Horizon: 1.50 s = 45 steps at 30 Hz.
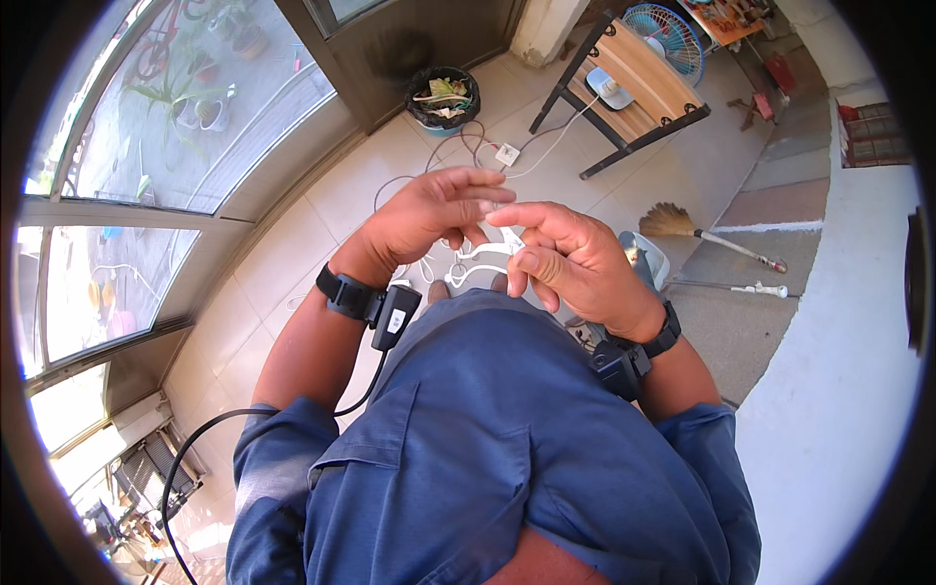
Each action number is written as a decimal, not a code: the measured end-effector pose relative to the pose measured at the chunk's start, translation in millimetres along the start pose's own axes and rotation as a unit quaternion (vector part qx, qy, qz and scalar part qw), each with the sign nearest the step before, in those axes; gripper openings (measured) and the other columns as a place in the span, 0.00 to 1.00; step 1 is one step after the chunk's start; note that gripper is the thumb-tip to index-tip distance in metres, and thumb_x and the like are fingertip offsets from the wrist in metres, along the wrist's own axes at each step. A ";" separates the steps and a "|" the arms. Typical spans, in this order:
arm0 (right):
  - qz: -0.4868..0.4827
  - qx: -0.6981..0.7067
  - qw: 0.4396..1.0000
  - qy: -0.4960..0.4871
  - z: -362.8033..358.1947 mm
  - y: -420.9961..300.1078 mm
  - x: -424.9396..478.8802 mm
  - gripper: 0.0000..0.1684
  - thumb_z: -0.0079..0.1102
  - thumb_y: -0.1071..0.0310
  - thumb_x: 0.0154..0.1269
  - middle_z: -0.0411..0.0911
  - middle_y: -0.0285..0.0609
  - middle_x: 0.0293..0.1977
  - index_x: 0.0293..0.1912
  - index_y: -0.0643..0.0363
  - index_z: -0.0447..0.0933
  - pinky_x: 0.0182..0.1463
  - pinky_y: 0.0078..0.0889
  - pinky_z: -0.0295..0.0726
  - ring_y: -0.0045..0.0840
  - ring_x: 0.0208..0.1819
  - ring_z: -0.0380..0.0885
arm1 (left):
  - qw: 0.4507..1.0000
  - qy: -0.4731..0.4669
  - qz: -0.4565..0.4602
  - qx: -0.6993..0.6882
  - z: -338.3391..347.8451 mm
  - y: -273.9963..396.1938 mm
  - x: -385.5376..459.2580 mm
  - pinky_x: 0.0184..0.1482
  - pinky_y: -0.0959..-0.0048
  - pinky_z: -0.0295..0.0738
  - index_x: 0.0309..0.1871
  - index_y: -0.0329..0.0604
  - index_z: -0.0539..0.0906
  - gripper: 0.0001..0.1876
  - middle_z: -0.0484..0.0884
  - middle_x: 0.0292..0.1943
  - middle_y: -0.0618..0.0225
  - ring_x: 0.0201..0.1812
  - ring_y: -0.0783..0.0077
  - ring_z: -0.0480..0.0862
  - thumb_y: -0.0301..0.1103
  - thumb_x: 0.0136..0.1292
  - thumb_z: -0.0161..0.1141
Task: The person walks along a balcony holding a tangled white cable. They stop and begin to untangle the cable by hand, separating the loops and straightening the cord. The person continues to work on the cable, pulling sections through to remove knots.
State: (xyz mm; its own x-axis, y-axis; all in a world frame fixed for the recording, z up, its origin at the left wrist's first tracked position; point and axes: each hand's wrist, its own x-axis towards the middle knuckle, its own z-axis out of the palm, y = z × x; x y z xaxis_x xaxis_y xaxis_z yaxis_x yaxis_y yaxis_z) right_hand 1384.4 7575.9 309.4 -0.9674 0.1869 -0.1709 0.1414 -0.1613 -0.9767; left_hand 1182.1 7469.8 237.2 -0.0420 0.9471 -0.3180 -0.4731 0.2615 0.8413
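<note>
Between the thumb and fingers of my right hand [578,259] is a small white part with a white cord [482,250] running from it; I cannot tell exactly what the part is. My left hand [439,205] comes in from the other side, slightly blurred. Its thumb and fingertips meet or nearly meet my right index fingertip. Whether something tiny is pinched there is hidden. Loops of the white cord hang below both hands, above the tiled floor [329,212] and my shoes [439,291]. Each wrist wears a black strap with a small device.
Ahead are a bin with a black bag [442,99], a white socket block [507,153] with trailing cords, a wooden stool lying tipped over [643,66] and a blue fan [665,40]. A hand broom [669,219] and a pale bucket [651,256] lie right. Glazed doors [197,110] line the left.
</note>
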 end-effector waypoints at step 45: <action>0.060 0.212 0.973 0.074 -4.5 23.2 5.4 0.09 0.62 0.65 0.70 0.71 0.24 0.24 0.42 0.61 0.81 0.23 0.14 0.54 0.05 0.20 0.58 | 0.922 0.146 0.275 0.229 46.6 -3.6 -43.4 0.61 0.68 0.72 0.58 0.39 0.78 0.16 0.81 0.52 0.62 0.58 0.68 0.78 0.33 0.70 0.62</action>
State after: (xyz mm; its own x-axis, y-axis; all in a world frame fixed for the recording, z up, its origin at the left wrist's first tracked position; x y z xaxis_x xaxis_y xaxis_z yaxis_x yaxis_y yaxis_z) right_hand 1383.4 7577.5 285.2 -0.9038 0.2754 -0.3277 0.1208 -0.5702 -0.8125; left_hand 1226.7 7436.4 268.3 -0.4314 0.8869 0.1650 0.1101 -0.1297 0.9854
